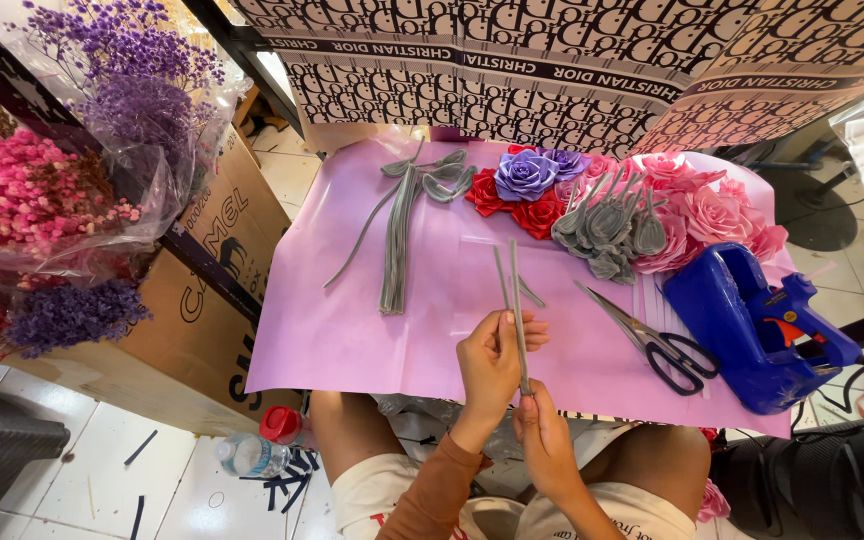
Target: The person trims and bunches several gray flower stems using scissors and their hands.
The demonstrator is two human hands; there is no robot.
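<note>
Your left hand [489, 365] grips the grey stems [517, 300] near their middle, fingers closed. Your right hand [544, 435] pinches their lower ends above the pink sheet [352, 330], with scissors [652, 340] nearby.

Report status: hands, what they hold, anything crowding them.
Left hand and right hand both grip thin grey stems upright over lilac sheet. Scissors and blue glue gun lie right, apart from hands.
</note>
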